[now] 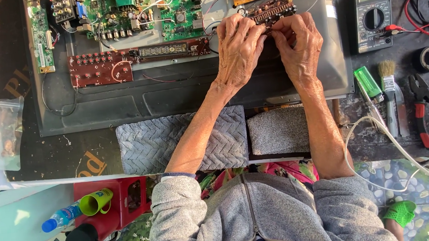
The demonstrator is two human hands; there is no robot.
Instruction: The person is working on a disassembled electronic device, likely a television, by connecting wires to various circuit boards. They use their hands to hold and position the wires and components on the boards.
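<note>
1. The left hand (238,52) and the right hand (298,46) meet over a small brown circuit board (271,10) near the top of the grey metal chassis panel (173,95).
2. Both hands pinch at the board's lower edge; the left grip is clenched on the board with thumb and fingertips, and the right grip grasps it too, its fingers curled at the same edge.
3. The board lies tilted, its upper right end free and its lower part hidden under the fingers.
4. Both forearms rest on two grey folded towels (181,137) at the counter (58,155) edge.
5. Left of the hands, a long red circuit board (102,68) with a display strip lies on the panel; green circuit boards (118,7) lie above it.
6. Right of the panel sit a grey multimeter (373,16), a green lighter (367,82), a small brush (388,82) and red-handled pliers (424,107).
</note>
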